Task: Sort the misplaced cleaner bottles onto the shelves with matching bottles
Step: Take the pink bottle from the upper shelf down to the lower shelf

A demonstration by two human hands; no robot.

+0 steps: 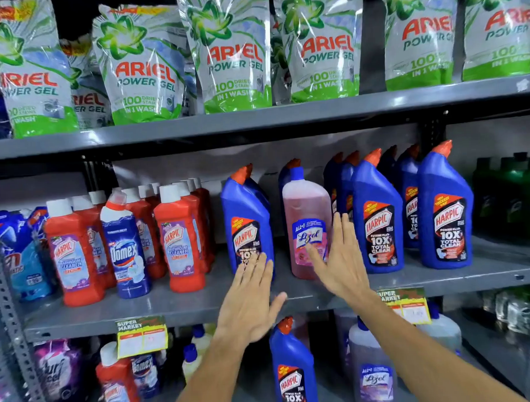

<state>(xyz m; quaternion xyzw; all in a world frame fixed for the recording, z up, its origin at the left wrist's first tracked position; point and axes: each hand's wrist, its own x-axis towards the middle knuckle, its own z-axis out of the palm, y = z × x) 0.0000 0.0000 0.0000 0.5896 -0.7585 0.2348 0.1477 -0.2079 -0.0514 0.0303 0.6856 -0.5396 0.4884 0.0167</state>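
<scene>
A pink Lizol bottle (306, 211) with a blue cap stands on the middle shelf (183, 306) among blue Harpic bottles (378, 221). My right hand (339, 258) is open, fingers spread, its thumb and palm against the pink bottle's lower right side. My left hand (250, 300) is open and flat, fingertips touching the base of a blue Harpic bottle (246, 219) to the left. A white-and-blue Domex bottle (124, 248) stands among red Harpic bathroom cleaner bottles (178, 240). On the lower shelf a blue Harpic bottle (292, 368) stands beside a clear Lizol bottle (373, 368).
Ariel Power Gel pouches (234, 51) fill the top shelf. Green bottles (510, 198) stand at the far right, blue refill pouches (22, 257) at the far left. Yellow price tags (142, 337) hang on the shelf edge. A red bottle (117, 386) and a Domex bottle (145, 376) sit below.
</scene>
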